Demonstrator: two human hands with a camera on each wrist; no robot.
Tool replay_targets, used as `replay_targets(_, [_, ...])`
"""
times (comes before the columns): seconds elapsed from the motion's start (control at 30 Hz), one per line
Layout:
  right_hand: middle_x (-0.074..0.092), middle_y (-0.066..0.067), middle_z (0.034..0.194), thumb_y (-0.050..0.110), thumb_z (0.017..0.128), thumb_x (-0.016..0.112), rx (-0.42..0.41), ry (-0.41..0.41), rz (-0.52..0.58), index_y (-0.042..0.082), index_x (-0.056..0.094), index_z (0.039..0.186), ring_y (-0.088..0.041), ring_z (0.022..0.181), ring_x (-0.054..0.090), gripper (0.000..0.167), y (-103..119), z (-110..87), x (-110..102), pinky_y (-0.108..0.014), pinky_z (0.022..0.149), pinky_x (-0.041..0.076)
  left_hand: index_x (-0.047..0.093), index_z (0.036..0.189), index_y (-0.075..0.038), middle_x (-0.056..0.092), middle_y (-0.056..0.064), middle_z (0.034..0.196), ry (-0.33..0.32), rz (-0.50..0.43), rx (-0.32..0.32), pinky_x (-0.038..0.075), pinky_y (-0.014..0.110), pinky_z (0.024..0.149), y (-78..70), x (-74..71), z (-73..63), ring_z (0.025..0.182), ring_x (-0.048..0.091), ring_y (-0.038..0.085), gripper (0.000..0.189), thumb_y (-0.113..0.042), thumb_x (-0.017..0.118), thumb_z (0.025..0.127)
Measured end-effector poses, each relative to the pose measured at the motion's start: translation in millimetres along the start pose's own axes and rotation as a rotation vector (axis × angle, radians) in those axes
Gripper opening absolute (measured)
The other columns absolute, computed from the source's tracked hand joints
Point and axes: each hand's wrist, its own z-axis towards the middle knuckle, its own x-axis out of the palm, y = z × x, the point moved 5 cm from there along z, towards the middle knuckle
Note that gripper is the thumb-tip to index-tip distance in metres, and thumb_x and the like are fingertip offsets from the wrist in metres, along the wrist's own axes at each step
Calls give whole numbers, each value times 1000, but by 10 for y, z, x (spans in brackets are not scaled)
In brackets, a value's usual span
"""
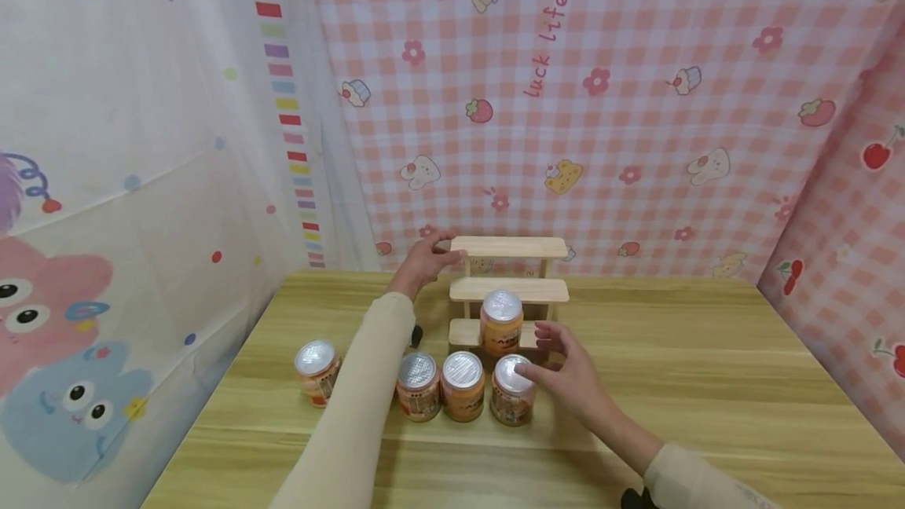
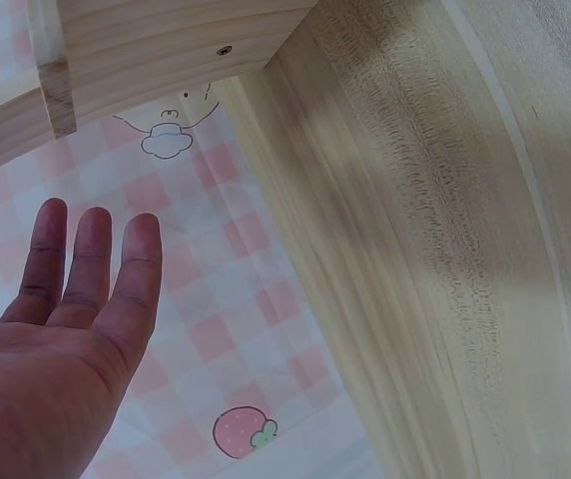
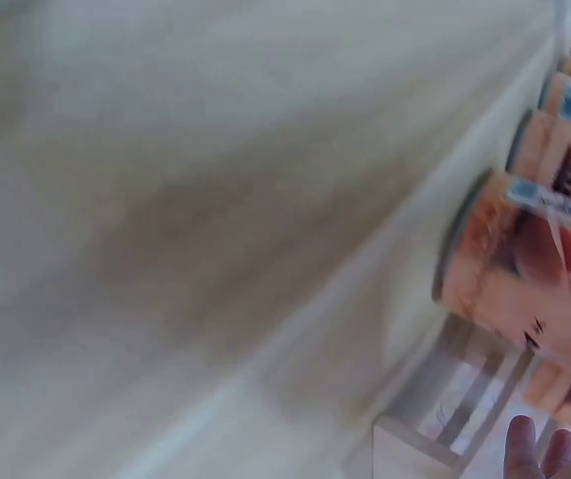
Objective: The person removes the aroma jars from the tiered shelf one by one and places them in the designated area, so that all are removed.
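A three-tier wooden shelf [image 1: 509, 289] stands at the back of the table. At the left end of its top board my left hand [image 1: 424, 261] pinches the edge with thumb and forefinger; the other fingers of this hand [image 2: 76, 319] stretch out free in the left wrist view. A silver-lidded jar [image 1: 502, 328] with an orange label sits on the lowest board. Just right of it, my right hand [image 1: 573, 371] is spread with nothing in its grasp. Its thumb overlaps the lid of a similar jar [image 1: 513, 395] in front; whether they touch I cannot tell.
Two more jars stand side by side, a left one [image 1: 419, 391] and a right one [image 1: 463, 391], before the shelf. Another jar [image 1: 316, 375] is farther left, beside my left sleeve [image 1: 357, 407]. Behind the wooden table [image 1: 679, 383] hangs a pink checked cloth [image 1: 622, 132].
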Motion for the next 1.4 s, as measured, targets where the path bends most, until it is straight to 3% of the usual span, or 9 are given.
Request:
replay_targets(0.33, [49,-20,141,15,82,83,-21,-8,-39,5,43,145,-37,128,47,75,79,245,-50,-55,100,44,49,147,-16,53,19,137,0,2,-9,46,53,96,22,-16,6,125,51,33,58,-32,69,95])
replay_targets(0.63, [52,-20,138,20,81,85,-36,27,-72,7,37,150,-36,127,49,85,128,417,37,-56,100,43,49,146,-17,53,19,137,0,-14,-14,46,55,97,36,-3,24,126,51,33,57,-32,69,95])
replay_targets(0.97, [53,-22,137,13,80,85,-61,71,-62,6,37,150,-35,118,56,85,161,520,164,-47,93,51,48,147,-15,53,19,139,-1,-2,-9,46,56,96,26,-4,14,127,50,33,58,-31,69,95])
replay_targets(1.27, [52,-30,133,4,83,80,-35,95,-39,-4,36,147,-42,115,56,78,122,568,211,-45,86,54,48,147,-16,53,19,138,0,3,1,47,54,95,17,4,7,127,51,33,58,-32,69,95])
replay_targets(1.4, [54,-26,134,6,83,81,-19,87,-22,1,39,147,-39,116,57,76,102,576,219,-43,87,54,49,146,-17,54,18,138,-5,5,1,48,54,94,24,-3,9,126,52,33,58,-33,69,95])
